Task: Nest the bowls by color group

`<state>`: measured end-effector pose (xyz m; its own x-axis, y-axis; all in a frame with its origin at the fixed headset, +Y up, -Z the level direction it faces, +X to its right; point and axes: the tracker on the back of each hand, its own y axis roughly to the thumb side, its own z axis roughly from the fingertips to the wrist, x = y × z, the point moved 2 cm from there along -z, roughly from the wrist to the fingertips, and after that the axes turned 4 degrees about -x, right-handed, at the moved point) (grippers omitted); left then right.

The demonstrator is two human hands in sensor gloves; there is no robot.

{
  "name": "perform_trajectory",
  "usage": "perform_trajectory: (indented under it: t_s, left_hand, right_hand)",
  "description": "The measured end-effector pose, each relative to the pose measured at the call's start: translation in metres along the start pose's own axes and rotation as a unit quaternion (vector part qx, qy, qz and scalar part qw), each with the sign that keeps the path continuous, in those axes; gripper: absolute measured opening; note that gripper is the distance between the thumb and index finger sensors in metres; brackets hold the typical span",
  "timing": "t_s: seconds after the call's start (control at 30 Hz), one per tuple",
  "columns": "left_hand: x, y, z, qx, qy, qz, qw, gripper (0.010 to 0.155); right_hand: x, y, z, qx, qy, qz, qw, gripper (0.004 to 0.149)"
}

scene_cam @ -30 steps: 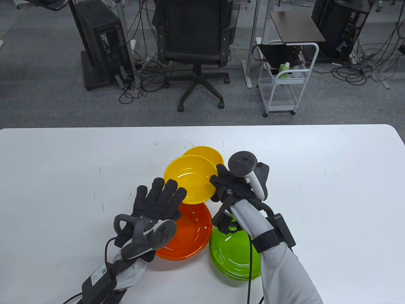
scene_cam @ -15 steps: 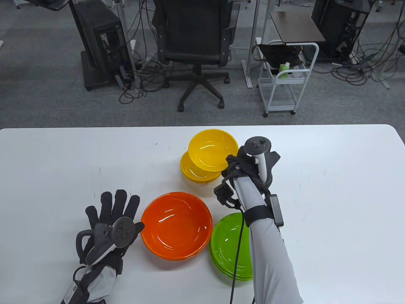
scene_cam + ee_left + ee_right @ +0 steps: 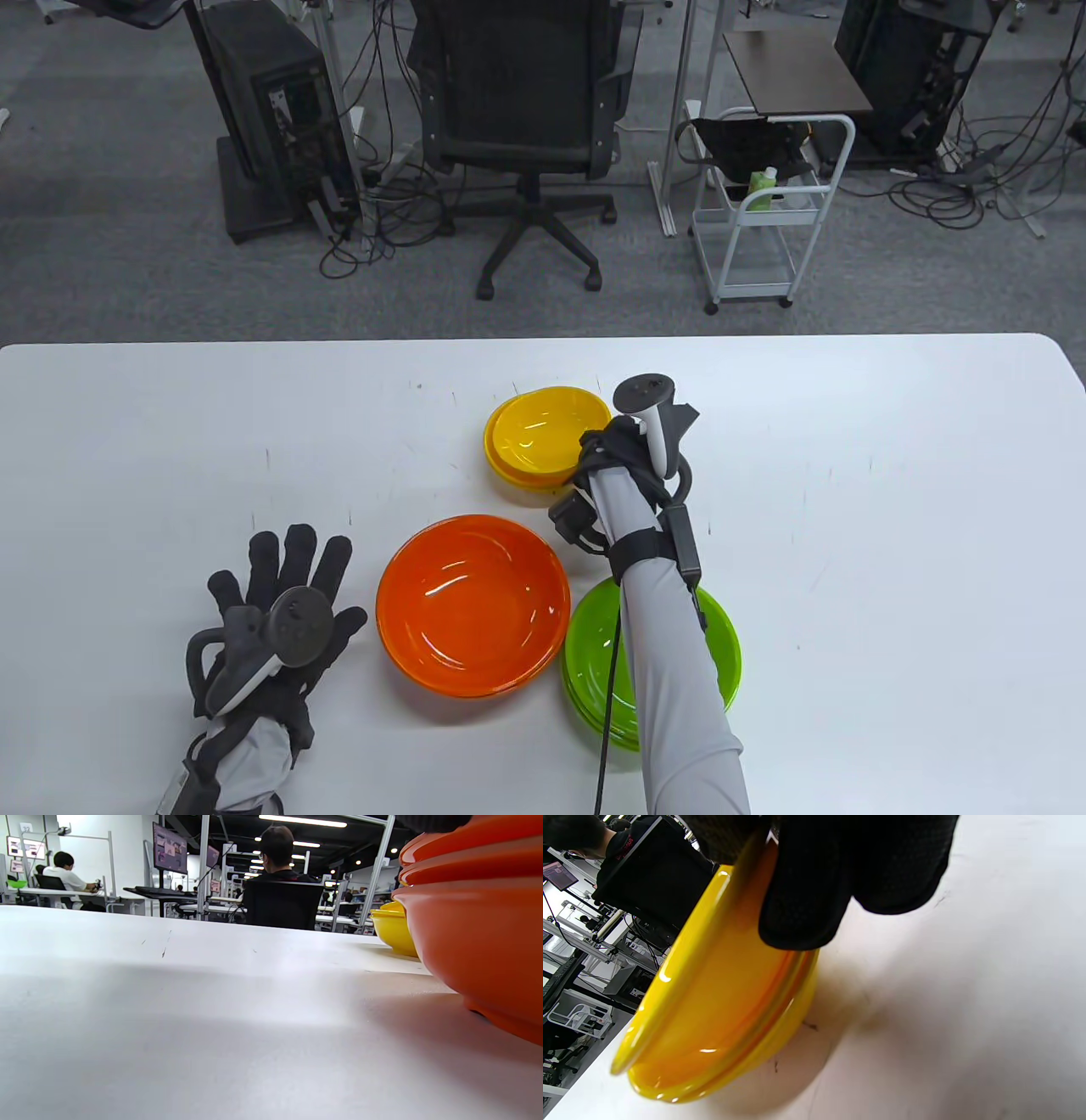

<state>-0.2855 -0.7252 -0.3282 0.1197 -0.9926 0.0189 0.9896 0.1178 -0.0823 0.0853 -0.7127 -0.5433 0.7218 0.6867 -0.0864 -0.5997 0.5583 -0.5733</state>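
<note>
Black sensor gloves, grey sleeves, a tracker on each of the two hands.

The left hand [image 3: 284,594] and right hand [image 3: 619,450] wear black knitted gloves with a dotted texture on the fingers [image 3: 806,899]. Each back carries a dark grey, ring-handled tracker [image 3: 293,628] with a white grip. Light grey sleeves [image 3: 679,679] cover both forearms. Black straps bind small black boxes to the wrists, and a thin black cable [image 3: 609,713] runs down the right sleeve.

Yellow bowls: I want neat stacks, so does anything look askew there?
Yes. The upper yellow bowl sits tilted and off-centre in the lower yellow bowl, not fully seated. The right hand holds its rim.
</note>
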Motion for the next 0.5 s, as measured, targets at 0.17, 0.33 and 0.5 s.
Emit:
perform_trajectory:
  t_s: [0.17,0.33,0.5]
  left_hand:
    - [0.0009,-0.0022,-0.0012,-0.004,-0.006,-0.001,1.000,0.078]
    - [0.0024,-0.0054,-0.0018,-0.008,-0.013,0.002,1.000,0.078]
    - [0.0022,-0.0052,-0.0011,-0.013,-0.012,-0.006,1.000,0.078]
  right_hand:
    - [-0.0011,0.0057,0.0019,0.007,-0.001,0.031,0.999,0.070]
    - [0.0005,0.0056,0.0038,0.005,-0.011,0.058,0.998,0.071]
    - [0.0059,0.0021,0.0074,0.016,-0.003,0.049,0.999,0.071]
